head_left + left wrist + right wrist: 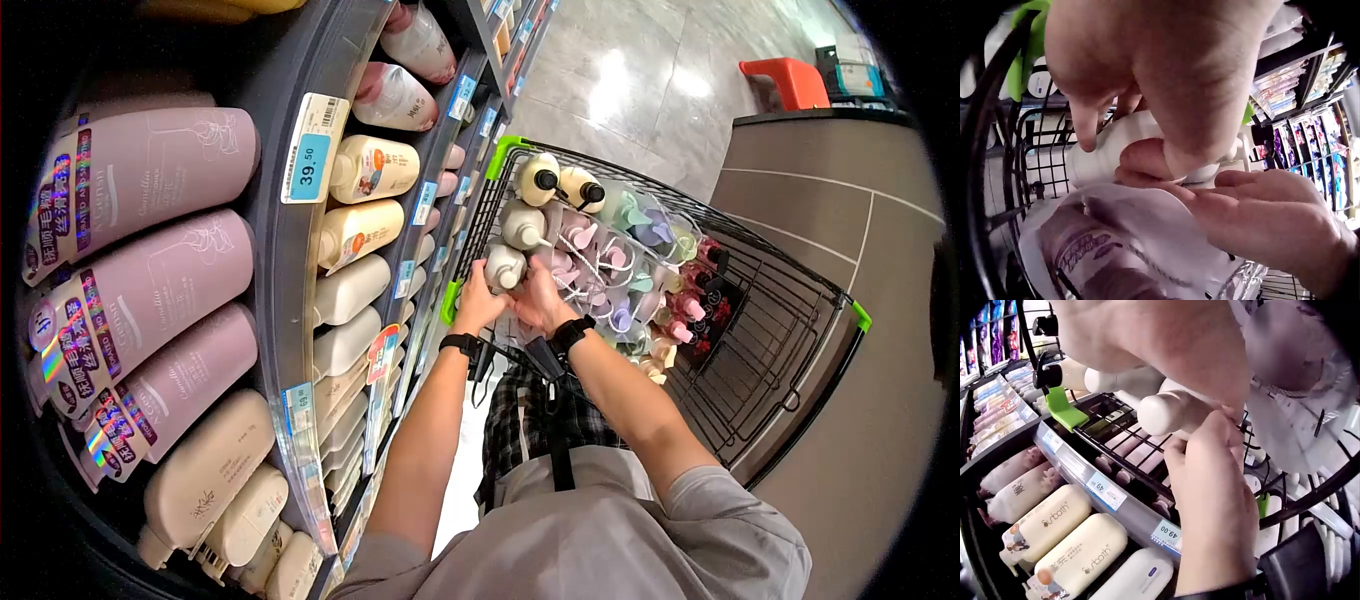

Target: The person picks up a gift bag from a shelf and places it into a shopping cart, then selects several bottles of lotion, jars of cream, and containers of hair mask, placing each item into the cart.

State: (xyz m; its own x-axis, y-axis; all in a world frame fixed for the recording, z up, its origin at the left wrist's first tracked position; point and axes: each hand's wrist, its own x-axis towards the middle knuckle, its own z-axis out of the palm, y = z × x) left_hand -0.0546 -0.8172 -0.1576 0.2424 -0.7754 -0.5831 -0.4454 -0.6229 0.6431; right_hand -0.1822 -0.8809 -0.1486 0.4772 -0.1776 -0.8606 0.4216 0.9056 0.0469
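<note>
A white pump bottle (505, 266) stands in the near left corner of the cart basket, between both hands. My left hand (480, 299) grips it from the shelf side; in the left wrist view the fingers of that hand (1147, 81) curl round the white bottle (1094, 156). My right hand (540, 300) is at its other side, and in the left wrist view the right hand (1266, 219) has its fingers extended beside the bottle. Its contact with the bottle is unclear. Next to them is a clear bag (1129, 237) holding a pinkish bottle.
Around the hands, the cart (790, 290) holds cream bottles (540, 178), another white bottle (523, 225), and bagged coloured pump bottles (655, 228). Shelves of bottles (150, 170) with price tags (310, 160) line the left. A red stool (790, 82) stands at the far right.
</note>
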